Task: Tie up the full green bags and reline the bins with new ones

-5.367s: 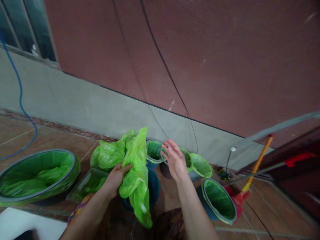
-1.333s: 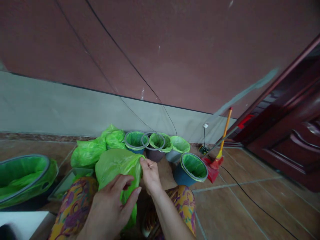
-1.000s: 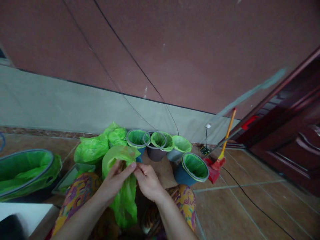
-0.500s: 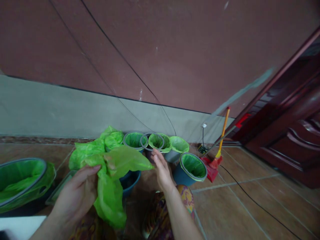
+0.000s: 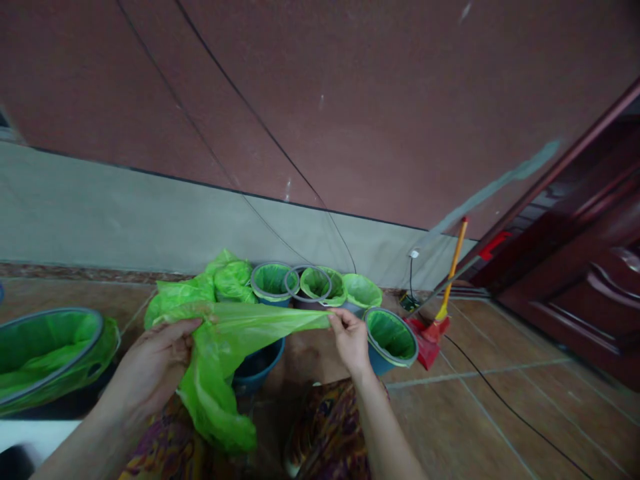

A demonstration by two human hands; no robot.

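Note:
A thin green plastic bag is stretched sideways between both my hands. My left hand grips its left edge with closed fingers. My right hand pinches its right edge, close to a blue bin lined in green. The rest of the bag hangs down over my patterned lap. An unlined blue bin stands on the floor right behind the bag.
A large green-lined bin sits at the left. Several small lined bins and loose green bags stand along the wall. A red and orange broom leans near a dark wooden door. Cables run over the tiled floor.
My hands have pulled apart, and the bag's edge is now drawn taut between them. My right hand moved right and took hold of the bag's edge.

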